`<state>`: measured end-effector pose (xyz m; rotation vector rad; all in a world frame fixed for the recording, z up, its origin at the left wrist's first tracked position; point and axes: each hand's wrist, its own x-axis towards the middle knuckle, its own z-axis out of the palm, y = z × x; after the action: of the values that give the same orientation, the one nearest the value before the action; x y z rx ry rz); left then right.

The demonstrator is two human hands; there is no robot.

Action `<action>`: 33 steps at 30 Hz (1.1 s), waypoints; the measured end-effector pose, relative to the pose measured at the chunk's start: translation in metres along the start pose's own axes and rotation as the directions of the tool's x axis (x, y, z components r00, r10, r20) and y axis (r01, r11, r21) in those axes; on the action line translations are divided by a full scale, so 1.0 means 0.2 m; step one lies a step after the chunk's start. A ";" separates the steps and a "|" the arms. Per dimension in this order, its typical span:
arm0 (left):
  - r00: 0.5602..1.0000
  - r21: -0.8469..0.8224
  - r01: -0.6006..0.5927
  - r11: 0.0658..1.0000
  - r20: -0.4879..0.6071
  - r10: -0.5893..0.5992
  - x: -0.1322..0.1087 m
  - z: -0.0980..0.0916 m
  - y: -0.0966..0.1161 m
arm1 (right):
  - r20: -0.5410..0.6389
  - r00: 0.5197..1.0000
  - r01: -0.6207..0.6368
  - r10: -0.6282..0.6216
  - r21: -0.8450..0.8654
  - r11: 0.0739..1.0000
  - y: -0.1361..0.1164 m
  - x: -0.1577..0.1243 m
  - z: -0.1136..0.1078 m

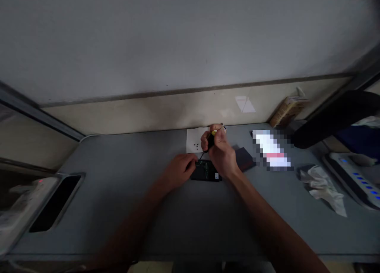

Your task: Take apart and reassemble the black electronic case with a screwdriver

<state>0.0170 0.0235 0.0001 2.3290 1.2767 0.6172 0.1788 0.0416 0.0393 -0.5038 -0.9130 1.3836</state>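
My right hand [223,151] is closed around a screwdriver [211,141] with a black and yellow handle. Its thin shaft slants down and left to the upper left edge of an opened black electronic device [212,175]. Part of a green circuit board and a small white label show on the device, which lies flat on the table. My left hand [180,171] grips the device's left end, its fingertips close to the screwdriver tip. Behind the device is a white sheet [191,136] with several small dark screws [196,146] on it.
Right of my right hand lies a dark flat cover [245,159], then a lit, blurred-out screen [271,150]. Crumpled tissue [322,186] and a power strip [353,180] are farther right. A phone [56,203] lies at the left. A wall [142,114] bounds the grey table [118,158] behind.
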 end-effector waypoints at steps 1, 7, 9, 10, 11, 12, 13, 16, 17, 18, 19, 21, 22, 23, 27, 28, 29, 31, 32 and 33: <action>1.000 0.003 0.005 1.000 0.001 -0.005 0.00 0.00 0.00 | -0.007 1.000 0.002 -0.002 0.002 1.000 0.01 0.00 0.00; 1.000 -0.002 0.000 1.000 0.007 0.000 0.00 0.00 -0.01 | 0.028 0.999 -0.027 0.027 -0.012 1.000 -0.01 0.02 -0.04; 1.000 -0.004 -0.009 1.000 -0.002 0.009 0.00 0.01 -0.01 | 0.028 0.999 -0.028 0.027 0.016 0.999 -0.01 0.02 -0.03; 1.000 -0.003 -0.011 1.000 -0.006 0.011 0.00 0.01 -0.01 | 0.019 1.000 -0.016 0.015 0.027 1.000 0.00 0.02 -0.03; 1.000 0.000 -0.010 1.000 -0.008 0.010 0.00 0.01 -0.01 | 0.007 1.000 -0.001 0.001 0.029 1.000 0.00 0.01 -0.03; 1.000 0.003 -0.007 1.000 -0.009 0.007 0.00 0.01 -0.01 | -0.006 1.000 0.011 -0.011 0.024 1.000 0.01 0.01 -0.02; 1.000 0.004 -0.005 1.000 -0.009 0.005 0.00 0.01 -0.01 | -0.019 1.000 0.019 -0.018 0.017 1.000 0.02 0.01 -0.02; 1.000 0.001 -0.001 1.000 -0.001 0.001 -0.01 0.01 -0.01 | -0.043 0.999 0.017 -0.016 0.008 1.000 0.03 0.02 -0.02; 1.000 0.001 -0.002 1.000 -0.001 0.002 -0.01 0.01 -0.01 | -0.043 0.999 0.012 -0.012 0.006 1.000 0.02 0.02 -0.03; 1.000 0.003 -0.002 1.000 -0.003 0.002 -0.01 0.01 -0.01 | -0.038 0.999 0.001 -0.001 0.004 1.000 0.02 0.02 -0.03; 1.000 0.006 0.000 1.000 -0.004 0.000 -0.01 0.01 -0.01 | -0.030 0.999 -0.016 0.016 0.003 1.000 0.00 0.02 -0.03; 1.000 0.017 0.006 1.000 -0.001 -0.006 -0.01 0.01 -0.01 | -0.011 0.998 -0.068 0.068 0.008 0.998 -0.03 0.02 -0.03; 1.000 0.021 0.008 1.000 0.002 -0.008 -0.01 0.01 -0.01 | -0.003 0.995 -0.097 0.097 0.019 0.995 -0.04 0.02 -0.03; 1.000 0.023 0.009 1.000 0.003 -0.009 -0.01 0.01 -0.01 | 0.001 0.993 -0.120 0.120 0.036 0.992 -0.05 0.02 -0.03; 1.000 0.030 -0.001 1.000 -0.009 0.002 -0.01 0.01 -0.01 | -0.012 0.995 -0.097 0.098 0.085 0.992 -0.05 0.01 -0.02; 1.000 0.035 -0.004 0.999 -0.014 0.004 -0.01 0.01 -0.01 | -0.014 0.997 -0.078 0.079 0.080 0.994 -0.04 0.01 -0.02; 1.000 0.038 -0.006 0.999 -0.015 0.006 -0.01 0.01 -0.01 | -0.013 0.998 -0.061 0.062 0.070 0.996 -0.03 0.01 -0.02; 1.000 0.039 0.000 0.999 -0.010 0.000 -0.01 0.01 -0.01 | -0.006 0.999 -0.040 0.040 0.037 0.999 -0.02 0.01 -0.02; 1.000 0.036 0.006 0.999 -0.006 -0.006 -0.01 0.01 -0.01 | 0.001 0.999 -0.036 0.036 0.019 0.999 -0.01 0.01 -0.03; 1.000 0.032 0.010 0.999 0.001 -0.010 -0.01 0.01 -0.01 | 0.009 0.999 -0.041 0.041 0.003 0.999 -0.02 0.02 -0.03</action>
<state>0.0155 0.0224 -0.0032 2.3465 1.3065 0.5960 0.1856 0.0455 0.0388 -0.5165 -0.9123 1.4249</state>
